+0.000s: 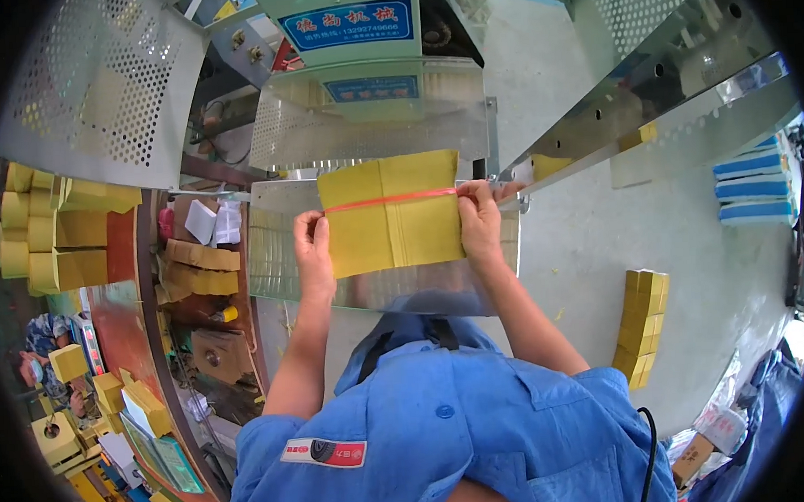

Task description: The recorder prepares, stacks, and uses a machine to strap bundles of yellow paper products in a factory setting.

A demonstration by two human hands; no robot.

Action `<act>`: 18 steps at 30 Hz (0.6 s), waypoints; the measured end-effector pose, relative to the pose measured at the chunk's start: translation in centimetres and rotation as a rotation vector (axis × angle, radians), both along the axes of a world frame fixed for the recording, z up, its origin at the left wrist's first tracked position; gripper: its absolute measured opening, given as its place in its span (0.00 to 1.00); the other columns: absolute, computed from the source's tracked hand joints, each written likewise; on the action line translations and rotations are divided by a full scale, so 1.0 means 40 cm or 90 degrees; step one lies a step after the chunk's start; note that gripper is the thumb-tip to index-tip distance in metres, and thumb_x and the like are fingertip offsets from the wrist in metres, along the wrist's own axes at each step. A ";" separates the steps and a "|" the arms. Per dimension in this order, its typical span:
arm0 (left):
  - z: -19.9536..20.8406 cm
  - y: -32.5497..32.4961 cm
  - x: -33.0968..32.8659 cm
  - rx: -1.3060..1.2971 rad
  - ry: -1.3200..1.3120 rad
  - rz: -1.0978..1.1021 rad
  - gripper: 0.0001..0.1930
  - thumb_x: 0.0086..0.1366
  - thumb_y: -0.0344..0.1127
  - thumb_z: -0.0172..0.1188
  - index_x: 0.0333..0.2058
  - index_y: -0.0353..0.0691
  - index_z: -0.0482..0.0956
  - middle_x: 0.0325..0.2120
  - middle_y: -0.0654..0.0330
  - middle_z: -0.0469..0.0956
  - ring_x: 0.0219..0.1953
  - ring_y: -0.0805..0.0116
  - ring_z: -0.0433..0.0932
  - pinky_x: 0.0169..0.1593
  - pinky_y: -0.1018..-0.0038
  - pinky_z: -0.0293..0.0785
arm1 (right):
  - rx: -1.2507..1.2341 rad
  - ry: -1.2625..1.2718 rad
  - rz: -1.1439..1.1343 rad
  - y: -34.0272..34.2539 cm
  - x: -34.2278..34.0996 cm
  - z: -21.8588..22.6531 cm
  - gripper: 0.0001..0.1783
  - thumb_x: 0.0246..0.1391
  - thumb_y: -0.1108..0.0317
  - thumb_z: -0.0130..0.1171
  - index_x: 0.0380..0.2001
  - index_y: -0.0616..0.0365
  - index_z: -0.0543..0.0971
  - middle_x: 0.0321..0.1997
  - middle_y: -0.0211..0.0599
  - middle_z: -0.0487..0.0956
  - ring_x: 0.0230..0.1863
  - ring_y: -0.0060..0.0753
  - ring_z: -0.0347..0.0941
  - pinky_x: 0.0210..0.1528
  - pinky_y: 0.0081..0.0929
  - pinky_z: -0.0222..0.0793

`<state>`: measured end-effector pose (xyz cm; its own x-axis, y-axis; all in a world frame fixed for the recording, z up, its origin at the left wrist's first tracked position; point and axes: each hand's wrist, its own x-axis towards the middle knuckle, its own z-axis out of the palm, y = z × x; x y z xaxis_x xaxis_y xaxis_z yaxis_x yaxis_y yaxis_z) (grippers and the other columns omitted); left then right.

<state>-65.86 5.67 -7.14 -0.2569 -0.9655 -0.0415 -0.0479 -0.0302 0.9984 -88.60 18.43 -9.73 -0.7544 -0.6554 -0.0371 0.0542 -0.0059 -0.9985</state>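
A bundle of yellow paper (392, 238) with a crease down its middle is between my two hands, over a shiny metal table (282, 279). Around its upper part runs a red strap (395, 199). My left hand (314, 255) grips the bundle's left edge, thumb up, just below the strap's end. At the right edge, my right hand (481, 221) is closed on the bundle beside the strap, its fingers curled behind. The undersides of the bundle and of my fingers are hidden.
Beyond the table stands a machine with a perforated metal guard (351, 119). A long steel rail (637, 88) slopes up at the right. On the floor lies a row of yellow bundles (643, 330). More yellow stacks (28, 222) and a shelf with brown blocks (204, 269) are at left.
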 end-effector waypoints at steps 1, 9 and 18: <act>-0.001 -0.004 0.000 0.007 0.016 -0.016 0.07 0.72 0.33 0.52 0.45 0.39 0.71 0.39 0.66 0.71 0.41 0.76 0.69 0.49 0.76 0.67 | -0.001 0.072 -0.016 -0.005 -0.002 -0.008 0.07 0.60 0.75 0.46 0.39 0.63 0.73 0.39 0.36 0.76 0.40 0.25 0.72 0.46 0.25 0.69; 0.002 -0.002 0.014 0.015 0.011 -0.001 0.03 0.70 0.30 0.53 0.41 0.39 0.72 0.35 0.68 0.70 0.38 0.78 0.67 0.45 0.78 0.66 | 0.012 -0.062 -0.034 -0.007 0.024 0.017 0.12 0.61 0.74 0.45 0.44 0.62 0.75 0.43 0.40 0.78 0.44 0.26 0.73 0.50 0.25 0.68; -0.028 -0.071 0.049 0.129 0.096 -0.124 0.05 0.72 0.35 0.53 0.38 0.41 0.72 0.35 0.67 0.72 0.38 0.79 0.69 0.44 0.80 0.67 | 0.037 -0.132 -0.018 0.003 -0.008 0.000 0.19 0.63 0.68 0.47 0.53 0.64 0.73 0.48 0.37 0.78 0.48 0.25 0.72 0.53 0.22 0.67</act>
<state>-63.89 2.81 -8.27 -0.4540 -0.8736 -0.1754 0.0753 -0.2337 0.9694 -88.92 18.54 -9.74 -0.7444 -0.6269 -0.2300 0.2588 0.0467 -0.9648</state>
